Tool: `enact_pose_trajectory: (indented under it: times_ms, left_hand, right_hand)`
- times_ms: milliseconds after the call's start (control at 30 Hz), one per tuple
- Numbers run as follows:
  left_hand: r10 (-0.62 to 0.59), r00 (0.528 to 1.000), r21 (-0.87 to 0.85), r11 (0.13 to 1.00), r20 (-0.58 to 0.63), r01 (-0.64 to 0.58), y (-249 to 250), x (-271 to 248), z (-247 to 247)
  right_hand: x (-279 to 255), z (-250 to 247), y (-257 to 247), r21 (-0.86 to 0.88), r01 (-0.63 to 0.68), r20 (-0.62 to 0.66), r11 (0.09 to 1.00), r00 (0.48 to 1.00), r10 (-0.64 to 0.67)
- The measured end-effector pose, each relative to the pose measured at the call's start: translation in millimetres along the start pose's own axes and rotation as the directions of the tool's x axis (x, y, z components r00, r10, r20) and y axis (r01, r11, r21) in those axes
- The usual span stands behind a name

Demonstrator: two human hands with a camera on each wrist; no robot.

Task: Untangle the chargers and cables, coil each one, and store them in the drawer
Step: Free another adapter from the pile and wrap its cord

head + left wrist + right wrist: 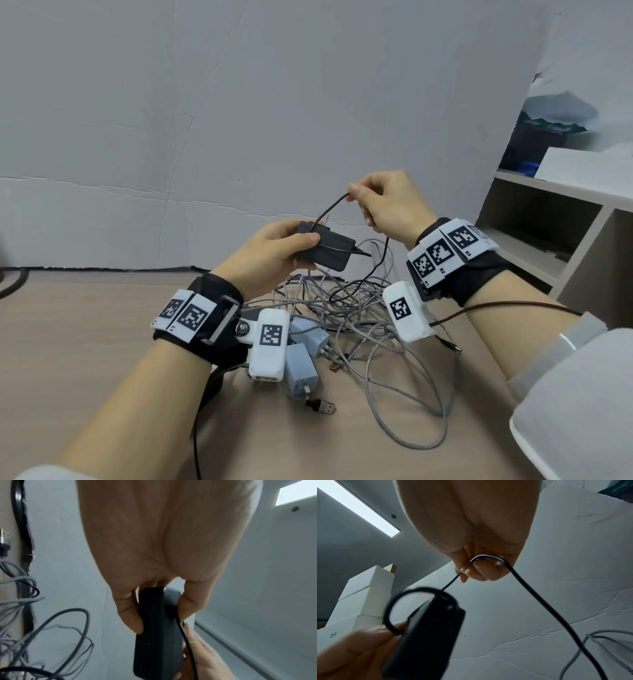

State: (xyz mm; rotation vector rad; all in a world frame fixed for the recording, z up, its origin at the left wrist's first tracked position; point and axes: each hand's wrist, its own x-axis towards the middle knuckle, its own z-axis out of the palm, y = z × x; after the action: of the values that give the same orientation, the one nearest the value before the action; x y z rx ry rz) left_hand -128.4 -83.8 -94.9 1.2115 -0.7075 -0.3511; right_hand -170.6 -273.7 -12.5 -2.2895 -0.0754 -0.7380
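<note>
Head view: your left hand [274,251] grips the black charger [325,249] while your right hand [387,205] pinches its cord [330,208], mid-wrap. Next, I judge, wind on the slack from the tangle [356,308] below.

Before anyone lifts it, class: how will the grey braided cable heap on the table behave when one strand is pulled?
The grey braided cables look floppy, lying in loose loops. They cross repeatedly, so pulling one strand would probably drag others. The pale blue chargers beside them may slide along too, though whether they are plugged into these cables is unclear.
</note>
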Motion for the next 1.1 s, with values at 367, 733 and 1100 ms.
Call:
enact_pose_trajectory:
  times_ms: [367,733,1100]
  left_hand:
    - [0.108,0.994,-0.261,0.960,0.015,-0.100,15.7,-4.8,-1.5]
    - [0.063,0.910,-0.483,0.832,-0.410,-0.275,18.6,7.3,-21.5]
    - [0.114,0.727,-0.310,0.852,-0.677,-0.421,8.3,9.3,-54.3]
  right_hand:
    - [-11.2,13.5,14.8,0.124,-0.124,0.216,0.985,0.972,0.095]
    - [-38.3,71.6,5.3,-0.158,0.009,0.608,0.987,0.789,0.090]
    - [-27.6,46.3,7.6,-0.285,0.141,0.261,0.948,0.963,-0.065]
